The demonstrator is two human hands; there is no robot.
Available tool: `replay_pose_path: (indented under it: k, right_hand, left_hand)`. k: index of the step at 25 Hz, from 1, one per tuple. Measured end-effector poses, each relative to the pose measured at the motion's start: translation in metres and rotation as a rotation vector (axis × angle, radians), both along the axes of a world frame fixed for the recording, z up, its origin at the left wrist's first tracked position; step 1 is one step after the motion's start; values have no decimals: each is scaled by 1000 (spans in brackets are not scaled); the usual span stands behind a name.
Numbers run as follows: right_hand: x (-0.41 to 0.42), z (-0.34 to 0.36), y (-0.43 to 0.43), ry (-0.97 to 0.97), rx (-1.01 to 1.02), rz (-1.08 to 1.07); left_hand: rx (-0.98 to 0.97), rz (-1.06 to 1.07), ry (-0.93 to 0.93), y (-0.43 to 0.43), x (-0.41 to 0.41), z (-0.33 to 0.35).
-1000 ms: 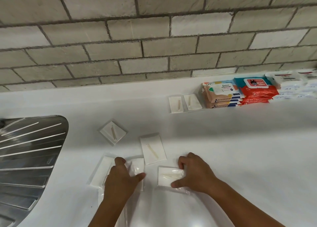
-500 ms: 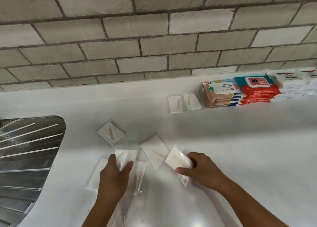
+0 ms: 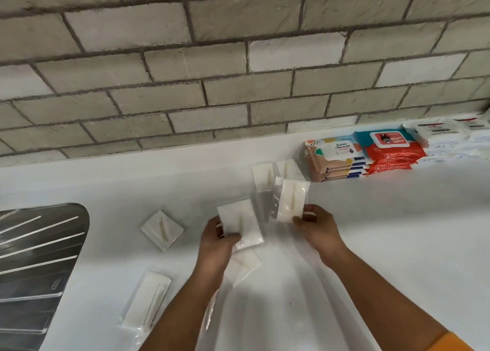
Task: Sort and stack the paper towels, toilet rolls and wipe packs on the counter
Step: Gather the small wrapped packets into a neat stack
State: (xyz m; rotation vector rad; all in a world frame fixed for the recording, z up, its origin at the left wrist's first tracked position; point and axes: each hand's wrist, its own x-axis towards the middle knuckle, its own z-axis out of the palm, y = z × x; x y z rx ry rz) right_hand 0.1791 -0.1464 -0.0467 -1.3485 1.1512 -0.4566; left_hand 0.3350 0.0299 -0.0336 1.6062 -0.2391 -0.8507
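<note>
— What lies behind the counter point(image 3: 397, 231)?

— A brick wall point(image 3: 238, 66), grey-beige blocks laid in staggered courses with darker grey mortar lines point(image 3: 248, 58) between them. The faces look rough. A few bricks are paler, nearly white, such as one right of centre point(image 3: 297, 50).

— And where the wall comes down?

— It ends at a low white upstand point(image 3: 132, 159) that runs along the back edge.

— Anything on the left?

— A steel drainboard point(image 3: 34, 265), set into the surface, with a rounded far corner. Raised ribs point(image 3: 39, 244) run across it at a slant and catch the light. Its lower part is cut off by the picture's edge.
</note>
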Motion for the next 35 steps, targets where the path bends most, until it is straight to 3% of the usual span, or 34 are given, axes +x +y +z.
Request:
replay_pose_path:
  k: [8, 14, 16, 18, 20, 22, 26, 35]
  right_hand:
    - [61, -16, -78, 129, -72, -102]
    - [66, -20, -66, 116, -128, -319]
    - [60, -29, -51, 41, -264, -309]
    - [55, -44, -41, 62, -548, -150]
    - [56, -58, -38, 230, -901, 50]
    - [63, -63, -39, 422, -1028, 180]
    - [66, -65, -43, 631, -931, 232]
    - [71, -64, -42, 746, -888, 153]
  left_hand:
    - [55, -2, -184, -110, 25, -28]
    - [84, -14, -335, -140, 32, -35]
    - [88, -76, -400, -140, 31, -38]
    - [95, -144, -555, -137, 30, -50]
    - [97, -191, -695, -130, 28, -63]
    - [100, -200, -787, -128, 26, -70]
    - [112, -204, -825, -131, 30, -73]
    - [253, -279, -911, -137, 31, -73]
